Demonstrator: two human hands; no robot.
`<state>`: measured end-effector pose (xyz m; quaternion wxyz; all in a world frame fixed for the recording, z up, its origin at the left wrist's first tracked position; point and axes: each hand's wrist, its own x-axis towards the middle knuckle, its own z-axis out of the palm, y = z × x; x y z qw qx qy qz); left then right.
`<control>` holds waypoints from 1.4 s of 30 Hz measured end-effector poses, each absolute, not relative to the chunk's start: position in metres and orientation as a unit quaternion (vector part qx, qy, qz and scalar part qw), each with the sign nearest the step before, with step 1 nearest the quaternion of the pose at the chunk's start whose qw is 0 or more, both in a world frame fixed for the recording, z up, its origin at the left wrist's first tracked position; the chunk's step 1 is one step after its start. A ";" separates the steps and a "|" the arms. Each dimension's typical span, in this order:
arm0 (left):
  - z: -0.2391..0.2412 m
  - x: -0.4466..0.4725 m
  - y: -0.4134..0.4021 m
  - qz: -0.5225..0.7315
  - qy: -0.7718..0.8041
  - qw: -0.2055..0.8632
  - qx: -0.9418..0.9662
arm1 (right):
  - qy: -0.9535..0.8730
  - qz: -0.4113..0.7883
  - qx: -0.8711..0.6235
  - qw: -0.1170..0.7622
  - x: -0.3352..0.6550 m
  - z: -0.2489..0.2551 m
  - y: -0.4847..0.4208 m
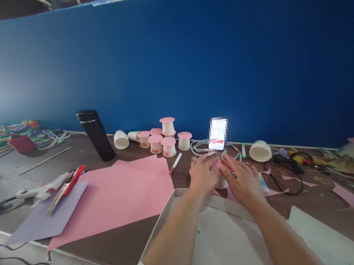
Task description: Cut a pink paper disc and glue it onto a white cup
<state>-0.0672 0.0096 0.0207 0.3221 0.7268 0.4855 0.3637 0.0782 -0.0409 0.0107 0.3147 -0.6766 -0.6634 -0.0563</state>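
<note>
Both my hands meet at the middle of the table over a small white paper cup with a pink paper top [218, 171]. My left hand [203, 173] curls around its left side. My right hand [244, 181] covers its right side, fingers pressed on the pink top. Most of the cup is hidden by my fingers. Just beyond stands a cluster of several finished cups with pink lids [164, 138]. A large pink paper sheet [120, 194] lies to the left.
Black flask [96, 134], tipped white cups [121, 140], a phone [218, 135] on coiled cable, white bowl-like cup [260, 151], red-handled scissors [68, 186] and glue gun [43, 190] on lilac paper, red marker [175, 164], pink scraps, cables at right, a blue partition [167, 60] behind.
</note>
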 end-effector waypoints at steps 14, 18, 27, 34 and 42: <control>0.017 -0.068 0.008 0.349 0.484 0.302 0.743 | -0.650 -0.048 -0.694 0.306 0.073 0.013 -0.043; 0.019 -0.068 0.007 0.341 0.487 0.312 0.741 | -0.650 -0.046 -0.692 0.311 0.073 0.013 -0.044; 0.018 -0.068 0.009 0.343 0.479 0.309 0.746 | -0.655 -0.042 -0.664 0.356 0.076 0.010 -0.041; 0.020 -0.066 0.007 0.335 0.489 0.308 0.745 | -0.525 0.036 -0.675 0.518 0.093 0.008 -0.032; 0.026 -0.068 0.006 0.289 0.492 0.250 0.782 | -0.607 -0.049 -0.689 0.394 0.081 0.001 -0.032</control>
